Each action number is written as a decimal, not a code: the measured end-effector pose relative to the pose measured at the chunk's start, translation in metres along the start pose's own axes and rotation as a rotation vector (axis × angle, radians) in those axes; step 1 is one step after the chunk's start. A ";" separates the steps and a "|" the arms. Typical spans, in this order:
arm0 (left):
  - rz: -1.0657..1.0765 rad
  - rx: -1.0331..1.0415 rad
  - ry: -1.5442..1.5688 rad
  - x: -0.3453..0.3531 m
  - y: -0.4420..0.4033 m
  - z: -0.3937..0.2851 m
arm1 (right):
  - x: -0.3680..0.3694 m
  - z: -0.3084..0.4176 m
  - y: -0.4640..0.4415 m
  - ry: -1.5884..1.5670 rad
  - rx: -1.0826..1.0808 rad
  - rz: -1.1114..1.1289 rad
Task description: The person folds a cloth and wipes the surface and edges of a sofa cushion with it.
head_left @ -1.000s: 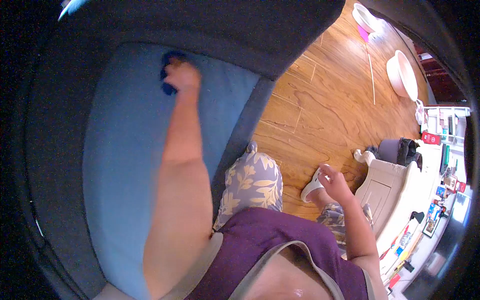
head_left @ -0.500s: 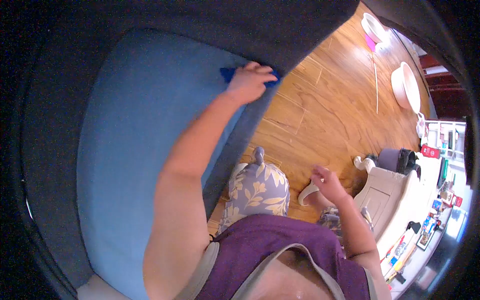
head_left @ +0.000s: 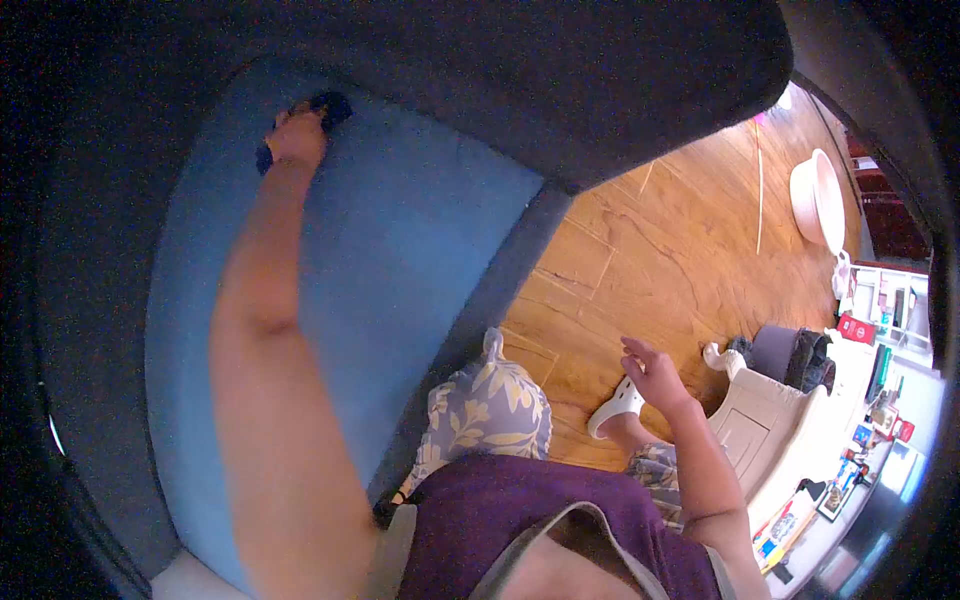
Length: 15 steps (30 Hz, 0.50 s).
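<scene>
My left hand (head_left: pixel 298 138) is stretched far out over the blue sofa seat (head_left: pixel 390 210), near its back corner. Under and around its fingers is a dark blue cloth (head_left: pixel 335 105), pressed against the seat; part of it is hidden by the hand. My right hand (head_left: pixel 653 373) hangs in the air above the wooden floor, near a white clog (head_left: pixel 618 405) on my foot. Its fingers are loosely apart and hold nothing.
Dark grey sofa sides (head_left: pixel 600 90) enclose the seat. On the floor stand a pale pink basin (head_left: pixel 818 202) and a thin pale stick (head_left: pixel 759 200). To the right is a white cabinet (head_left: pixel 760 415) with many small items on top, beside a grey bin (head_left: pixel 775 352).
My left hand has slid with the cloth across the seat, from the front edge toward the back left. My right hand stays about where it was, and the view has shifted slightly.
</scene>
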<state>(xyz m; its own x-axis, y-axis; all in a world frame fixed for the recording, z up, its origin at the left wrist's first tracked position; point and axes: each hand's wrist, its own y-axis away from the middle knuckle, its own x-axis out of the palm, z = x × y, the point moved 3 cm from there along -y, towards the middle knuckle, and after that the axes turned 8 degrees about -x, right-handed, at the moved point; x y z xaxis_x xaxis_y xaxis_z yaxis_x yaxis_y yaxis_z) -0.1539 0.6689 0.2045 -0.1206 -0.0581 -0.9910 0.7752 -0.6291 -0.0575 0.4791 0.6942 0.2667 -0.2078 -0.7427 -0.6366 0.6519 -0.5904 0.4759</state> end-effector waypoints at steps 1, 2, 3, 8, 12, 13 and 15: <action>0.020 0.087 0.003 -0.019 0.019 -0.018 | 0.001 -0.001 -0.002 -0.059 0.069 0.006; 0.045 0.171 0.000 -0.033 0.047 -0.044 | 0.005 -0.002 -0.006 -0.121 0.136 0.019; -0.008 0.157 0.089 -0.028 0.072 -0.081 | 0.013 -0.005 -0.011 -0.121 0.129 0.021; -0.148 0.763 0.338 -0.052 0.189 -0.198 | 0.046 0.026 -0.047 -0.075 -0.128 0.158; -0.081 0.574 0.240 -0.037 0.116 -0.128 | 0.025 0.018 -0.050 -0.042 -0.095 0.139; -0.140 0.477 0.213 -0.032 0.090 -0.108 | 0.018 0.011 -0.046 -0.046 -0.098 0.131; -0.236 0.335 0.209 -0.032 0.059 -0.086 | 0.003 -0.007 -0.038 -0.010 0.086 -0.032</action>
<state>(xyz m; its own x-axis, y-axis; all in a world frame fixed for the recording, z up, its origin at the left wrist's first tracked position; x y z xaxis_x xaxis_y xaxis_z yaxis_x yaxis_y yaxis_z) -0.0510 0.7007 0.2229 -0.1161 0.2529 -0.9605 0.4943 -0.8240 -0.2768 0.4591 0.7163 0.2422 -0.2354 -0.7257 -0.6465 0.5796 -0.6388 0.5059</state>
